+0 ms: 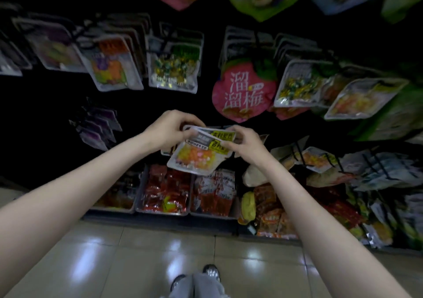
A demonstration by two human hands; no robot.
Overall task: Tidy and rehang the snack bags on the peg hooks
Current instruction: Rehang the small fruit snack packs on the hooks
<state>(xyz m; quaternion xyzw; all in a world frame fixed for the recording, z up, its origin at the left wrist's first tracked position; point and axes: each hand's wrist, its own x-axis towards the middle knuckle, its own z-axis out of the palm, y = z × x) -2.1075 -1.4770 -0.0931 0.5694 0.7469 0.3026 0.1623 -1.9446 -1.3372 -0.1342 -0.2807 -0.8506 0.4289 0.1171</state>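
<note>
Snack bag point(196, 158) pinched at top between left hand point(169, 130) and right hand point(246, 145).

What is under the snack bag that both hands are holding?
Below the snack bag, held by the left hand and right hand, are trays of red packets. The bag covers whatever hangs directly behind it.

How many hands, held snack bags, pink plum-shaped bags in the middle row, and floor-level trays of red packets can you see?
Hands: 2, left hand and right hand.
Clear snack bag with yellow and orange sweets, held by both hands: 1.
Pink plum-shaped bag with white characters: 1.
Grey trays of red packets: 2.
Total: 6.
</note>
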